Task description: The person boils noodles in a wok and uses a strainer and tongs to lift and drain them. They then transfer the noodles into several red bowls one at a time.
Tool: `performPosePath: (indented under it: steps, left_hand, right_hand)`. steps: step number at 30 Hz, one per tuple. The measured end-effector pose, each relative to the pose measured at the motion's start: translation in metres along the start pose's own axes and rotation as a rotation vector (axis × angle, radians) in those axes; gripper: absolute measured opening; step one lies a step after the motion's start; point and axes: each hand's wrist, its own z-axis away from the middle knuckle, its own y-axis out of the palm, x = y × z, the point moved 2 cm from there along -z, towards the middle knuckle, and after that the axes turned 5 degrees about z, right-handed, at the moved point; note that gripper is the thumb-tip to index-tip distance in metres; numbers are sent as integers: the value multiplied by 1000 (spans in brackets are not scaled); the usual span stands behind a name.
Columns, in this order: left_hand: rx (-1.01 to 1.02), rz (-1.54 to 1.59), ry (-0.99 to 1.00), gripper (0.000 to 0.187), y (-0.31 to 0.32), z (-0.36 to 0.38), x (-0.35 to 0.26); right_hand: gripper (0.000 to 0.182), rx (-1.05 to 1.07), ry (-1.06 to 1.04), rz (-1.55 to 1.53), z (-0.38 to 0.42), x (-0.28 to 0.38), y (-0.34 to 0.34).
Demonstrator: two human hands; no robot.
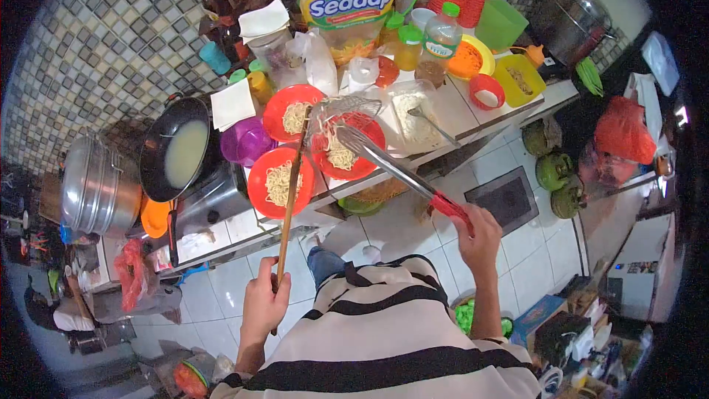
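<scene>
My left hand (266,297) is wrapped round the long wooden handle of a wire strainer (286,240). Its mesh is at the counter, overlapping two of three red plates. In my right hand (480,238) is a pair of metal tongs (395,168) with red grips, their tips over the right-hand plate next to the mesh. Pale noodles lie on the front red plate (257,193), the back red plate (277,107) and the right-hand red plate (375,149); the strainer and tongs partly hide this last one.
On the left a black wok (185,151) of cloudy liquid sits beside a large metal pot (103,185). A purple bowl (244,140) stands by the plates. Bottles and a Sedaap packet (351,4) line the back; a clear container (417,122) holds a spoon.
</scene>
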Motion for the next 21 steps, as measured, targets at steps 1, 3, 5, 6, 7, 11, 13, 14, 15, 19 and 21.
performPosePath:
  steps: [1, 3, 5, 6, 7, 11, 13, 14, 15, 19, 21]
  left_hand:
    - [8, -17, 11, 24, 0, 0, -3]
    - [19, -37, 28, 24, 0, 0, -7]
    - [14, -89, 61, 24, -1, 0, -10]
    - [10, -89, 64, 24, -2, 0, -10]
    - [9, -118, 73, 24, -3, 0, -9]
    - [5, -171, 60, 24, -6, -1, -6]
    - [-9, -181, 86, 24, -6, 0, -7]
    - [-27, -193, 113, 24, -8, 1, -8]
    - [-28, -194, 113, 24, -8, 1, -9]
    - [-55, -198, 114, 25, -12, 1, -9]
    - [-50, -209, 107, 25, -12, 0, -9]
  right_hand:
    - [19, -19, 16, 7, -4, 9, 3]
    - [18, 13, 22, 69, -10, 20, 10]
    - [19, 43, 14, 156, -10, 21, 18]
    - [19, 39, 12, 155, -10, 23, 16]
    - [19, 62, 22, 157, -10, 25, 12]
    - [21, 41, 38, 139, -10, 25, 3]
    - [21, 17, 42, 169, -11, 23, 7]
    - [22, -8, 43, 197, -12, 23, 9]
    - [22, -10, 42, 196, -13, 25, 9]
    - [21, 24, -3, 269, -14, 31, 3]
    - [21, 52, -11, 296, -14, 33, -2]
